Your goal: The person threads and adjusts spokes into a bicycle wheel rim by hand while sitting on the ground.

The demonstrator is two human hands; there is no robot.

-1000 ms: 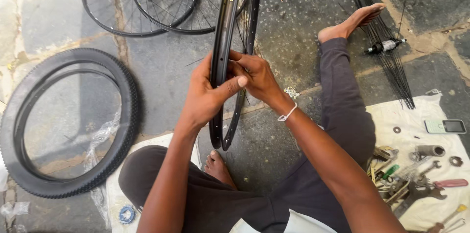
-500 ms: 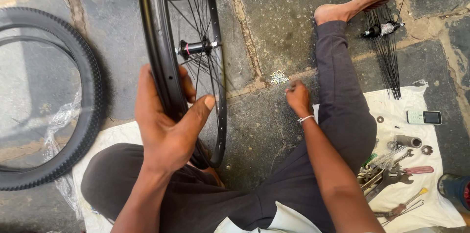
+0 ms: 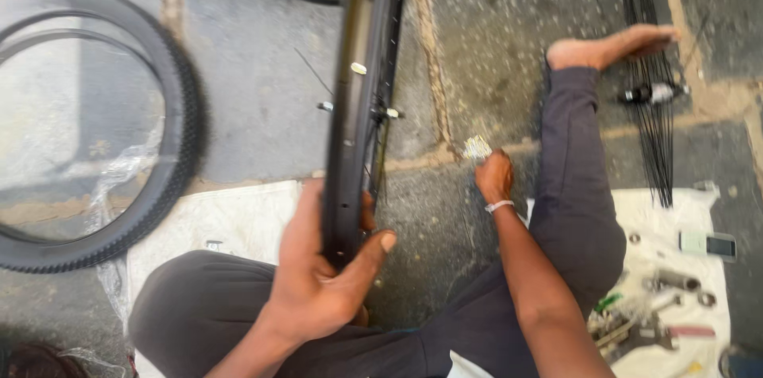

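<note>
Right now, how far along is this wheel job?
Done: spokes and hub sit inside the rim. In hand: the left hand holds it upright, while the right hand reaches the small silvery pile. Left: loose spokes and a tyre lie unused.

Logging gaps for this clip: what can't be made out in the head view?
- Rim: top cut off by the frame edge.
- Left hand: fingers hidden behind the rim.
- Right hand: fingertips at small silver bits, too blurred to identify.
- Tools on the cloth: blurred, partly cut off below.
</note>
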